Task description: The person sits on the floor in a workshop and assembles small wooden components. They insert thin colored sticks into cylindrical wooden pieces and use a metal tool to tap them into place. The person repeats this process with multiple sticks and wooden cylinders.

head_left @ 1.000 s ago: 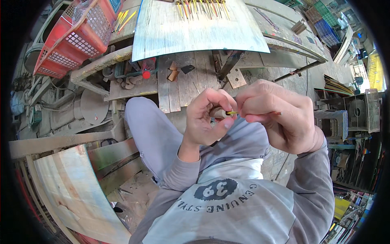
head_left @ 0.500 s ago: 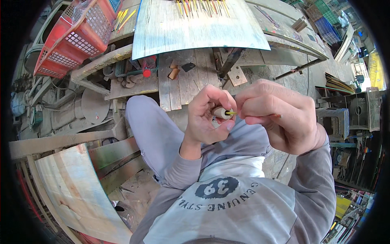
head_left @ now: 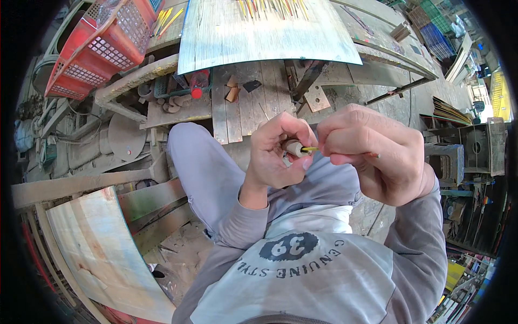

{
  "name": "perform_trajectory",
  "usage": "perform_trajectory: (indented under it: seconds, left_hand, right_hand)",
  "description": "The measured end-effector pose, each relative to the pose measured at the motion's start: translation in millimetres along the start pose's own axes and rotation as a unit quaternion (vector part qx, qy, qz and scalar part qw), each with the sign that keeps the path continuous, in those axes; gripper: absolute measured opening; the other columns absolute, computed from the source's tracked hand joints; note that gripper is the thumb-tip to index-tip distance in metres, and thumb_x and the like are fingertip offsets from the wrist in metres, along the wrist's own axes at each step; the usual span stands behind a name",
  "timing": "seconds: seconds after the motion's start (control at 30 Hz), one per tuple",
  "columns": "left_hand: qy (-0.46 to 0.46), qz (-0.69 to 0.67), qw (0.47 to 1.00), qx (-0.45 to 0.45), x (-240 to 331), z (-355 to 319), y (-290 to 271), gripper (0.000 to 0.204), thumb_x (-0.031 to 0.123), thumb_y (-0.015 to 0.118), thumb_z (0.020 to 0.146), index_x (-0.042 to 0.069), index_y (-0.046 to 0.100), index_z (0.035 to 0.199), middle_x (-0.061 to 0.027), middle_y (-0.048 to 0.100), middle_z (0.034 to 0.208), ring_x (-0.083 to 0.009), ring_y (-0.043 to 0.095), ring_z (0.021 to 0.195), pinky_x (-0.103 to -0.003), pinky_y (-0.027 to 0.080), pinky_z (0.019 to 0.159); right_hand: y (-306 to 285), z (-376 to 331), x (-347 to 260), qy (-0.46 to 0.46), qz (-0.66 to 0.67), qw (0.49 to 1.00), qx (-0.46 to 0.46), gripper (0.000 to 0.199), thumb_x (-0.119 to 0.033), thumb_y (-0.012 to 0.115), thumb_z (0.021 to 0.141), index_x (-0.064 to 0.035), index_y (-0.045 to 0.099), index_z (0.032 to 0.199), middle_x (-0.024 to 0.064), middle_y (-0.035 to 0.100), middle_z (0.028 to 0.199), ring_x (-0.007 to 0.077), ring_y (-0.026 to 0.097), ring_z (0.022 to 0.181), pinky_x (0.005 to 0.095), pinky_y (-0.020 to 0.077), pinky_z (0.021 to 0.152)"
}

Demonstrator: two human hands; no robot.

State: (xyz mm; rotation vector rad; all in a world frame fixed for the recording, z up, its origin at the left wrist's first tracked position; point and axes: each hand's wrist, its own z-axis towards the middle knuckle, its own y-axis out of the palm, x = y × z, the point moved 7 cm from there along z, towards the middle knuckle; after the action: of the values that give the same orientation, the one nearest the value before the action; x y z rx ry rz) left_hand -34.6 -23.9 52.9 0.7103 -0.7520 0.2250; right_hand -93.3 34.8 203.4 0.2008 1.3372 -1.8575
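Observation:
Over my lap, my left hand [head_left: 270, 162] is curled round a pale, wood-coloured cylinder [head_left: 292, 147] with a dark hole in its end. A thin yellow stick [head_left: 310, 149] runs from that hole toward my right hand [head_left: 377, 146], whose fingers pinch it. The stick's orange tip shows below the right knuckles. How deep the stick sits in the cylinder is hidden. Farther off, several thin yellow, red and dark sticks [head_left: 275, 8] lie on a whitish board [head_left: 264, 43] on the bench.
A red plastic basket [head_left: 102, 48] stands at the far left, with more yellow sticks [head_left: 171, 21] beside it. Under the bench are a red-capped bottle [head_left: 198, 83] and wood scraps [head_left: 232, 92]. A stained panel [head_left: 97, 237] leans at the lower left.
My right hand has shifted slightly to the right, and more of the yellow stick shows outside the cylinder. My left hand keeps its hold.

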Motion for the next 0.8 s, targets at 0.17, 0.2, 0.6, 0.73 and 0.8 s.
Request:
perform_trajectory:
  seconds: [0.17,0.2,0.6,0.73,0.8]
  left_hand:
    - [-0.002,0.056,0.998,-0.008,-2.1,-1.4,-2.9,0.025,0.002,0.067,0.068,0.001,0.052,0.089,-0.0038,0.059,0.082,-0.0005,0.044,0.060,-0.014,0.036,0.053]
    - [-0.008,0.054,0.998,-0.009,-3.3,-1.5,-3.2,0.025,0.003,0.067,0.068,0.001,0.052,0.089,-0.0038,0.059,0.082,-0.0005,0.044,0.060,-0.014,0.036,0.053]
    - [0.021,0.026,0.999,-0.001,7.7,2.9,-1.2,0.023,0.004,0.066,0.070,0.001,0.050,0.086,-0.0065,0.059,0.077,-0.0032,0.047,0.060,-0.016,0.037,0.053]
    - [0.033,0.020,0.999,-0.009,9.9,4.0,-0.6,0.023,0.004,0.066,0.070,0.001,0.050,0.085,-0.0062,0.059,0.076,-0.0031,0.046,0.059,-0.017,0.037,0.053]
    - [0.031,0.017,0.999,-0.006,10.2,4.1,-0.5,0.023,0.004,0.066,0.070,0.001,0.050,0.085,-0.0061,0.059,0.076,-0.0029,0.045,0.059,-0.016,0.037,0.053]
  right_hand:
    - [0.0,-1.0,-2.7,-0.015,-0.027,1.000,0.001,0.022,0.016,0.056,0.067,0.0050,0.056,0.086,0.0178,0.060,0.082,0.0265,0.060,0.069,0.0314,0.0491,0.062]
    - [-0.2,-1.9,-3.6,-0.016,-0.035,0.999,0.005,0.021,0.016,0.056,0.067,0.0050,0.056,0.085,0.0178,0.060,0.082,0.0266,0.060,0.069,0.0313,0.0491,0.062]
    - [-5.3,2.3,-3.4,0.010,0.018,1.000,0.016,0.022,0.014,0.062,0.067,0.0069,0.057,0.087,0.0167,0.060,0.083,0.0285,0.061,0.073,0.0310,0.0488,0.064]
    - [-3.8,1.8,-2.7,0.012,0.022,1.000,0.015,0.019,0.012,0.063,0.069,0.0068,0.057,0.086,0.0165,0.060,0.082,0.0282,0.061,0.072,0.0311,0.0485,0.064]
    - [-3.4,1.5,-2.6,0.012,0.026,0.999,0.018,0.019,0.011,0.064,0.069,0.0066,0.057,0.086,0.0164,0.060,0.082,0.0282,0.061,0.071,0.0313,0.0482,0.064]
